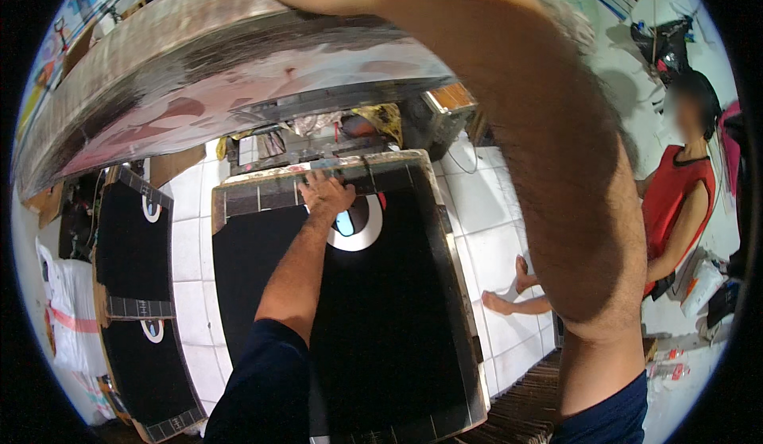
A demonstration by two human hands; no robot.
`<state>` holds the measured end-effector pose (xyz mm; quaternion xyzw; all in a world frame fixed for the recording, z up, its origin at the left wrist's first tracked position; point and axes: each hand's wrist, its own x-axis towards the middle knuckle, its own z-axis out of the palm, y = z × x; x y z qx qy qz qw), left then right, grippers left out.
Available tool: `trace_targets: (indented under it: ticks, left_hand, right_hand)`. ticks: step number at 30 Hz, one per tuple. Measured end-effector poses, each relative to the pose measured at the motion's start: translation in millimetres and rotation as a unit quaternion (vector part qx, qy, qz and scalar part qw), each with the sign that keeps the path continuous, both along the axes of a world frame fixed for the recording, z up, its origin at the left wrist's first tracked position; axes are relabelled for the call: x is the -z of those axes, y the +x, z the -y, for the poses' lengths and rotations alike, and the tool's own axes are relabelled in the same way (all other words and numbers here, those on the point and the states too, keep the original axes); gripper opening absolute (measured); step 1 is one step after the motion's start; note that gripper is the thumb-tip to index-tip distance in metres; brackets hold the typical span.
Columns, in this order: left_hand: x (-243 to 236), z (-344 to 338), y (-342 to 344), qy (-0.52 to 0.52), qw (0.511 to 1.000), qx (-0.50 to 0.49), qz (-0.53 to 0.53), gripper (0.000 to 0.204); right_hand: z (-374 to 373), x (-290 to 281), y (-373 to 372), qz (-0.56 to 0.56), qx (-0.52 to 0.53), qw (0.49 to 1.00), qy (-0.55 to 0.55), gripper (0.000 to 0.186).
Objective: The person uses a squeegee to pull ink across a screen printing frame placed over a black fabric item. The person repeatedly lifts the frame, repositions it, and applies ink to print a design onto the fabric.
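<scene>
My left hand [327,194] lies with fingers spread at the far end of a board [414,156] covered by a large black sheet of cloth [381,309]. A dark strip with pale grid lines runs along that far end, under my fingertips. Just beside the hand, partly covered by it, is a round print [369,236] in white, black and light blue, with a bit of red. My right arm [564,166] is raised close to the camera and reaches across the top of the view; its hand is cut off by the upper edge.
Left of the board, two smaller black panels [135,245] with similar prints lie on white floor tiles. A wide stained beam [238,54] spans the far side. At right sits a person in a red top [683,197]; stacked thin brown sheets [524,400] lie near the board's right corner.
</scene>
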<state>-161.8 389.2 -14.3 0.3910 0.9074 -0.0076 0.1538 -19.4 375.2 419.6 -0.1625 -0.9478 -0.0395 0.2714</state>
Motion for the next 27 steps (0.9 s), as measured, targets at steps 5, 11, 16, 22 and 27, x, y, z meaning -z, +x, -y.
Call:
trace_targets:
  ticks: [5, 11, 16, 22, 27]
  left_hand:
    - [13.0, -1.1, 2.4, 0.119, 0.989, -0.034, 0.082, 0.075]
    - [-34.3, 111.8, 30.6, 0.485, 0.868, -0.093, 0.059, 0.067]
    - [-143.3, 291.8, 101.7, 0.787, 0.541, -0.225, 0.194, 0.061]
    - [-110.9, 405.8, 168.5, 0.642, 0.414, -0.452, 0.46, 0.072]
    - [-5.7, 435.2, 159.2, 0.439, 0.528, -0.505, 0.524, 0.063]
  right_hand:
    - [3.3, 7.5, 0.4, -0.011, 0.026, 0.999, -0.034, 0.044]
    - [22.8, 37.2, 9.2, -0.07, 0.083, 0.991, -0.073, 0.041]
    - [67.2, 125.2, 63.5, -0.18, -0.001, 0.983, -0.037, 0.018]
    - [159.5, 287.5, 167.7, -0.099, -0.065, 0.97, -0.212, 0.028]
    - [97.2, 383.0, 147.0, -0.011, -0.003, 0.969, -0.245, 0.055]
